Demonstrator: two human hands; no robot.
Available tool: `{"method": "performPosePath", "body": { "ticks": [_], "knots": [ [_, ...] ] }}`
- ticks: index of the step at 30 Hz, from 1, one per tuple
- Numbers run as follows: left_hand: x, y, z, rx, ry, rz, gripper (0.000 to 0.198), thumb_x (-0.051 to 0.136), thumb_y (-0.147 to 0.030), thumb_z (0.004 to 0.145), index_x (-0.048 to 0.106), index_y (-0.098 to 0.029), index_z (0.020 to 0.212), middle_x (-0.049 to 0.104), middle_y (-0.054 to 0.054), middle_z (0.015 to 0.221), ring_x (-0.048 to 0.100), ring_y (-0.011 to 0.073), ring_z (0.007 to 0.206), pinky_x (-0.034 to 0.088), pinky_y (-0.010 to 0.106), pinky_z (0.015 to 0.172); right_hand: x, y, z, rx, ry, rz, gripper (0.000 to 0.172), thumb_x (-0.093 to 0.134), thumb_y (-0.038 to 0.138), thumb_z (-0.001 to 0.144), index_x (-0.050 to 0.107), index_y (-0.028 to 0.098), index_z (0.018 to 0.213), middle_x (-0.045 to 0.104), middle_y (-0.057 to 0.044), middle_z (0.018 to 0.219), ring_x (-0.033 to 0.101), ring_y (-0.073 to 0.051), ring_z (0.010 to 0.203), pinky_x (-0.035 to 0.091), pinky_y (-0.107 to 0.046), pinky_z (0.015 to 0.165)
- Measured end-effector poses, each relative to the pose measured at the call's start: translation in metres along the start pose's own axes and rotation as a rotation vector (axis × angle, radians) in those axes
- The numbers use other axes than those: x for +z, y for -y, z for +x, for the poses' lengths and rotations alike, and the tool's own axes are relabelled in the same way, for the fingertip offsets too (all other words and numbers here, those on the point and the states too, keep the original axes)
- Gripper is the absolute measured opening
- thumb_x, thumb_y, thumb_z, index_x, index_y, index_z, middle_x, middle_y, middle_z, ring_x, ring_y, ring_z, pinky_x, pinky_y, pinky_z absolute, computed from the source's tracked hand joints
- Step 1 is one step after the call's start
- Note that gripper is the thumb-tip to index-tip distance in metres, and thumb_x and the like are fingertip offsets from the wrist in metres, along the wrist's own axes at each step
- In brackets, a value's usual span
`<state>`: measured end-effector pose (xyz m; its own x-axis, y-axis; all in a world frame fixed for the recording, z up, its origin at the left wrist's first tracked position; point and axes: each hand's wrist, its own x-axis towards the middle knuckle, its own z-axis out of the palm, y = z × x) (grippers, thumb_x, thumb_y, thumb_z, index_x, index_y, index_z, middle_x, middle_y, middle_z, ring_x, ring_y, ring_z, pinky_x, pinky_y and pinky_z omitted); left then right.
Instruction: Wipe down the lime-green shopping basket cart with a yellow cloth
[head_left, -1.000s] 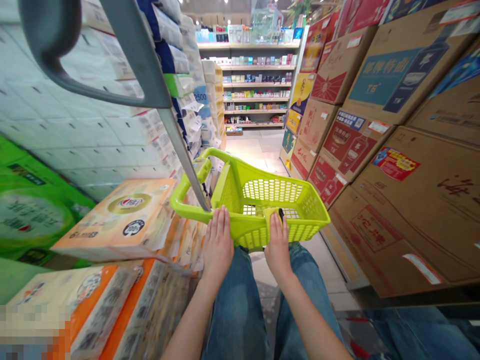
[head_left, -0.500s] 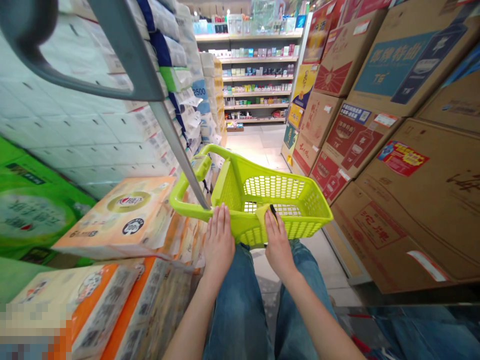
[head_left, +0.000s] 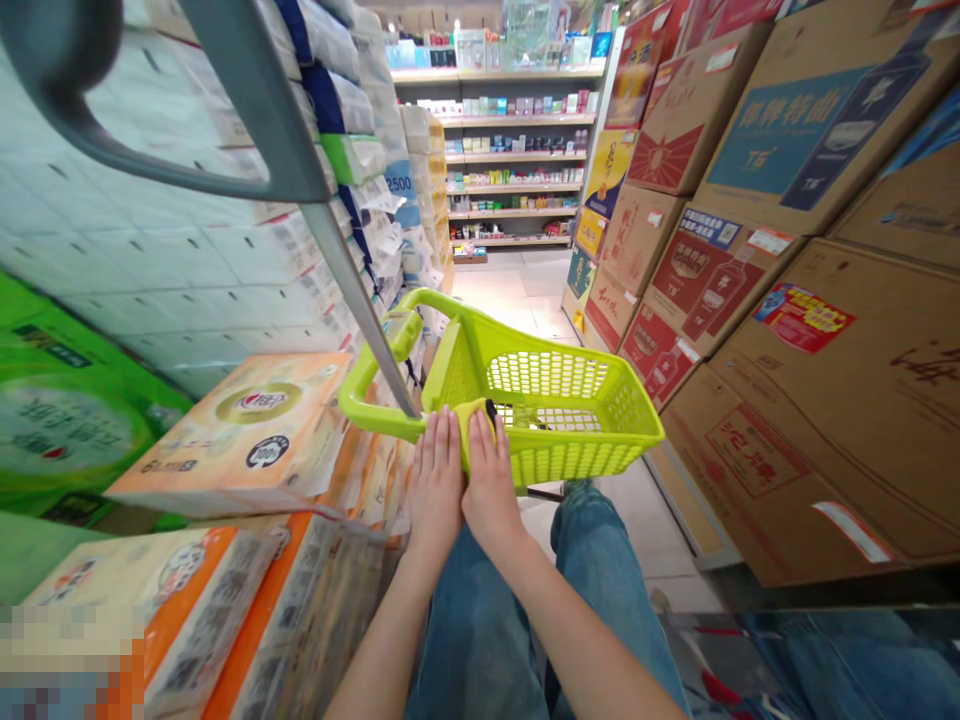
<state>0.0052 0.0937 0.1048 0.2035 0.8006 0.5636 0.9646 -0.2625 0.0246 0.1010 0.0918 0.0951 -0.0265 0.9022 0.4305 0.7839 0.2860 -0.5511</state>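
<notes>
In the shop aisle, between tissue packs (head_left: 225, 440) on the left and cardboard cartons (head_left: 720, 280) on the right, the left hand (head_left: 436, 482) and right hand (head_left: 491, 475) lie together over the near rim of a lime-green plastic shopping basket (head_left: 570, 462), seemingly to steady it, but I cannot tell if the fingers clench.

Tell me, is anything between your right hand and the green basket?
No, nothing visible: the right hand lies directly on the near rim of the lime-green plastic basket, just beside the left hand.
</notes>
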Motion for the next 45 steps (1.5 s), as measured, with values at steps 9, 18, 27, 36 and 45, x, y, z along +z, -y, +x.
{"method": "performPosePath", "body": {
  "ticks": [9, 18, 27, 36, 45],
  "knots": [
    [-0.003, -0.003, 0.000, -0.013, 0.029, -0.059, 0.082, 0.042, -0.005, 0.083, 0.008, -0.011, 0.158, 0.029, 0.016, 0.161, 0.021, 0.0267, 0.151, 0.027, 0.046, 0.121, -0.028, -0.047, -0.017, -0.058, 0.035, -0.118, 0.094, 0.033, -0.010, 0.068, 0.015, 0.012, 0.158, 0.030, -0.011, 0.162, 0.004, -0.023, 0.154, 0.029, -0.052, 0.122],
    [-0.004, -0.003, -0.001, -0.009, 0.044, -0.054, 0.085, 0.044, -0.004, 0.080, 0.010, -0.011, 0.158, 0.028, 0.014, 0.162, 0.018, 0.0261, 0.152, 0.026, 0.045, 0.122, -0.052, -0.108, -0.037, 0.124, -0.050, -0.257, 0.098, 0.034, -0.009, 0.066, 0.013, 0.014, 0.158, 0.030, -0.010, 0.161, 0.007, -0.026, 0.154, 0.028, -0.053, 0.121],
    [-0.002, 0.004, -0.002, 0.018, 0.025, 0.057, 0.070, 0.033, -0.007, 0.092, 0.010, -0.012, 0.158, 0.029, 0.012, 0.161, 0.023, 0.0226, 0.151, 0.033, 0.043, 0.119, -0.004, 0.005, 0.003, -0.023, 0.070, 0.001, 0.092, 0.037, -0.007, 0.069, 0.021, 0.013, 0.157, 0.028, -0.010, 0.162, 0.009, -0.027, 0.153, 0.027, -0.055, 0.121],
    [-0.006, 0.001, -0.002, 0.029, 0.036, 0.048, 0.074, 0.034, -0.005, 0.090, 0.005, -0.012, 0.158, 0.024, 0.011, 0.163, 0.021, 0.0233, 0.151, 0.028, 0.043, 0.121, -0.036, -0.076, -0.029, -0.005, -0.009, -0.260, 0.098, 0.034, -0.009, 0.068, 0.007, 0.017, 0.159, 0.032, -0.011, 0.161, 0.017, -0.027, 0.152, 0.033, -0.056, 0.117],
    [-0.010, 0.000, -0.001, 0.014, 0.065, 0.031, 0.077, 0.037, -0.005, 0.087, 0.007, -0.013, 0.158, 0.022, 0.009, 0.164, 0.020, 0.0230, 0.152, 0.026, 0.043, 0.122, -0.063, -0.124, -0.035, 0.240, -0.029, -0.367, 0.087, 0.038, -0.005, 0.069, 0.027, 0.009, 0.155, 0.034, -0.013, 0.159, 0.020, -0.032, 0.151, 0.033, -0.055, 0.117]
  ]
}}
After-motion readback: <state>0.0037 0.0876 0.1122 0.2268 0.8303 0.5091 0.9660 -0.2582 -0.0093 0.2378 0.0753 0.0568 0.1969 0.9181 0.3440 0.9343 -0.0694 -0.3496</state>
